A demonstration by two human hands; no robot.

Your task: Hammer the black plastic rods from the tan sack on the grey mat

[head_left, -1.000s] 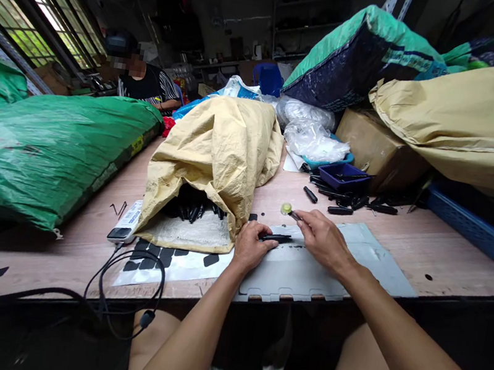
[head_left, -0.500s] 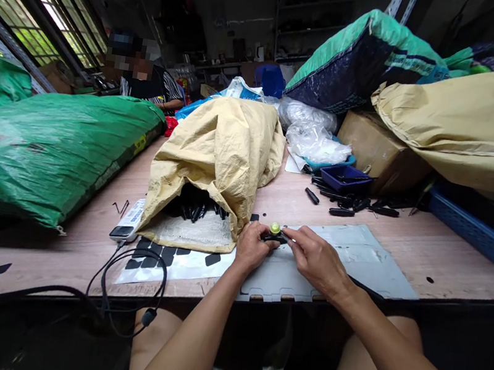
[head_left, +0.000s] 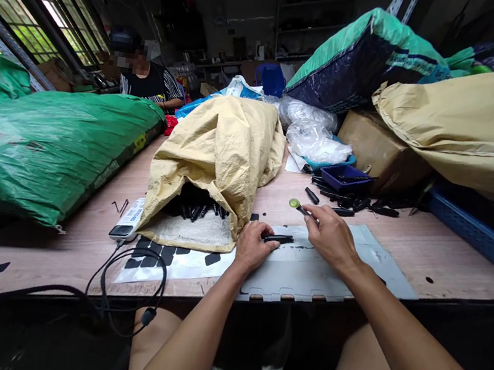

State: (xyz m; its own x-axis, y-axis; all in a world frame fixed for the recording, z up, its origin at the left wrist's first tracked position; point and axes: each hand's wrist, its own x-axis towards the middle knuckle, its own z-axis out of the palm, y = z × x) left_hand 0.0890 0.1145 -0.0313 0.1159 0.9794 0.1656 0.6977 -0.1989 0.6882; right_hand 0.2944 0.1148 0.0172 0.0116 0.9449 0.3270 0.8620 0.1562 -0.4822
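Observation:
My left hand (head_left: 254, 246) is closed, pinching a slim black handle-like piece (head_left: 280, 238) low over the grey board (head_left: 332, 267). The piece points to the right, its left end hidden by my fingers. My right hand (head_left: 330, 234) is closed around the dark shaft of a small hammer-like tool (head_left: 295, 203) with a round yellow-green head. That head is raised above the board, up and to the right of the black piece and apart from it. Just left of my left hand is the mouth of a beige sack (head_left: 216, 142), with several similar black pieces inside.
Loose black pieces (head_left: 343, 199) lie beside a purple tray (head_left: 346, 179). A blue basket (head_left: 484, 229) stands right, under a beige sack (head_left: 472, 127). A green sack (head_left: 45, 153) fills the left. A white device (head_left: 128, 222) trails a cable. A person (head_left: 150, 82) sits beyond.
My right hand has moved up and right with the tool, lifting its yellow-green head away from the black piece. My left hand stays in place, and more of the black piece shows.

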